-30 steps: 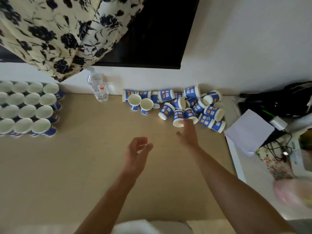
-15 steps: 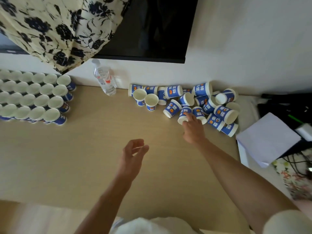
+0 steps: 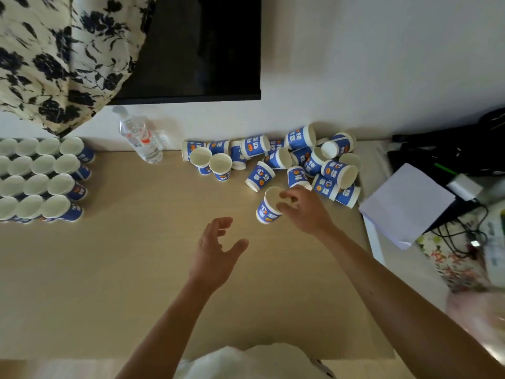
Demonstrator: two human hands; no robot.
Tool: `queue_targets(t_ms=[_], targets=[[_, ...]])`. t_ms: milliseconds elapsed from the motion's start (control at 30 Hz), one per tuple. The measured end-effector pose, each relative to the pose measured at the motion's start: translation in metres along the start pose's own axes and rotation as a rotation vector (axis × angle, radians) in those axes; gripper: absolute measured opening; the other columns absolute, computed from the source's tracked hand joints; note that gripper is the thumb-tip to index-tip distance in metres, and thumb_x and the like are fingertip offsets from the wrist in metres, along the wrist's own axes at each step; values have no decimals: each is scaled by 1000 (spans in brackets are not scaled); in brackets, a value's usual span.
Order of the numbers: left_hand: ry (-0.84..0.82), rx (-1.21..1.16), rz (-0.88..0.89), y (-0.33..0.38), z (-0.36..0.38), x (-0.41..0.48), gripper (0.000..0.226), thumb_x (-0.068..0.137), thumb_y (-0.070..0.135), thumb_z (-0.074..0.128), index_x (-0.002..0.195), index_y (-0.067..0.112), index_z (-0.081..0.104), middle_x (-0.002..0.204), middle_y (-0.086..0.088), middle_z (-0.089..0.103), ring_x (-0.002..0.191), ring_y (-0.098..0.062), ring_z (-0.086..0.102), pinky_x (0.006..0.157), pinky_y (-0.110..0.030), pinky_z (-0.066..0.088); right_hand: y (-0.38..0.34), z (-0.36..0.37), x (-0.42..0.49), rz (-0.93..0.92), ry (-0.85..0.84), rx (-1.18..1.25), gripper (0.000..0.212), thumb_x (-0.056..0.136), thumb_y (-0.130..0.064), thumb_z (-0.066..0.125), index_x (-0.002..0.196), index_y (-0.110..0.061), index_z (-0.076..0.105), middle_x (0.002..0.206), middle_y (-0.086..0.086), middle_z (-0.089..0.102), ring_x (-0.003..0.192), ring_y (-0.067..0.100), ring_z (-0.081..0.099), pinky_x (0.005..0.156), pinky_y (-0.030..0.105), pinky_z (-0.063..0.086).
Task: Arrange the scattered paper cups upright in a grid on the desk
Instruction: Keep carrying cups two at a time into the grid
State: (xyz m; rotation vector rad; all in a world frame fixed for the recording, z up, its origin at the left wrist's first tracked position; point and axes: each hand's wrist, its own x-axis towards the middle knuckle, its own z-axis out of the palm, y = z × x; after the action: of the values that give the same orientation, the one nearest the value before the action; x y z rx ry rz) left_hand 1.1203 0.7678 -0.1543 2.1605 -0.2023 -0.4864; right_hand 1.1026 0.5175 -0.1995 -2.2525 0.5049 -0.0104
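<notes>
A heap of blue-and-white paper cups (image 3: 300,160) lies scattered on its sides against the wall at the back of the wooden desk (image 3: 123,269). Two upright cups (image 3: 210,164) stand at the heap's left end. My right hand (image 3: 303,207) grips one paper cup (image 3: 269,207) by its rim, mouth up, just in front of the heap. My left hand (image 3: 216,253) hovers over the desk a little nearer, fingers spread and empty. A grid of upright cups (image 3: 41,179) fills the far left of the desk.
A clear water bottle (image 3: 140,139) stands by the wall between grid and heap. A dark monitor (image 3: 196,47) hangs above, a floral curtain (image 3: 54,56) at upper left. White paper (image 3: 407,203), black cables and clutter crowd a surface to the right.
My right hand closed on one cup at the heap's front edge and pulled it toward me, turned mouth up. My left hand stayed open in about the same place.
</notes>
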Motion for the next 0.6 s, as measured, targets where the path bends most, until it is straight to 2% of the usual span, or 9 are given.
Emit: queue_targets(t_ms=[133,200,233,300,367,400,467,533,600], targets=[[-122,192,166,14,8,0,88,72,29,87,146,24,40,132,18,43,122,-3,42,101,-24,36,-22,-15,-27,48,-128,275,16,94,-34,67,92,-20,75,79,-19,70,74,-3,63,71,20,46],[-160,208,212,20,14,0,89,69,33,88,145,24,41,131,20,48,118,3,47,97,-17,36,-31,-20,-39,37,-170,335,26,97,-32,63,73,-22,67,59,-20,58,58,-2,52,61,18,38],[-164,193,222,23,17,-1,84,69,33,88,140,25,45,125,21,55,109,10,51,91,-10,37,-32,-21,-43,34,-180,360,31,98,-32,60,71,-19,65,56,-17,54,56,-1,48,60,21,36],[-158,153,218,28,22,-3,68,72,30,87,130,25,52,107,26,61,92,17,56,75,-1,38,-33,-24,-47,46,-203,403,34,99,-36,56,81,-11,72,59,-8,54,59,4,46,61,26,38],[-142,107,210,30,25,-4,59,75,29,85,125,24,55,100,24,64,89,13,58,70,-3,40,-32,-29,-47,20,-226,428,42,94,-47,54,96,-9,73,74,8,64,66,8,53,64,26,42],[-129,84,205,29,26,-4,57,75,28,85,124,23,56,100,22,66,89,9,60,71,-5,41,-28,-33,-44,17,-200,439,38,93,-48,56,99,-14,72,83,9,69,73,10,60,68,25,45],[-93,45,188,28,26,-3,55,75,25,85,122,23,57,102,18,68,90,3,63,73,-10,45,-13,-42,-32,66,-3,480,21,92,-37,68,106,-21,67,98,-1,71,91,10,67,77,21,48],[-56,22,184,28,24,-2,55,74,22,86,121,24,57,104,17,68,91,2,63,74,-8,45,12,-55,-16,150,330,386,38,84,-22,79,116,-18,59,112,-2,63,104,14,61,83,20,46],[-29,2,182,28,23,-3,56,72,20,86,120,25,57,105,16,68,93,-2,64,75,-9,45,48,-64,4,226,530,144,65,73,-22,85,128,-11,52,123,6,53,116,25,53,95,33,46]])
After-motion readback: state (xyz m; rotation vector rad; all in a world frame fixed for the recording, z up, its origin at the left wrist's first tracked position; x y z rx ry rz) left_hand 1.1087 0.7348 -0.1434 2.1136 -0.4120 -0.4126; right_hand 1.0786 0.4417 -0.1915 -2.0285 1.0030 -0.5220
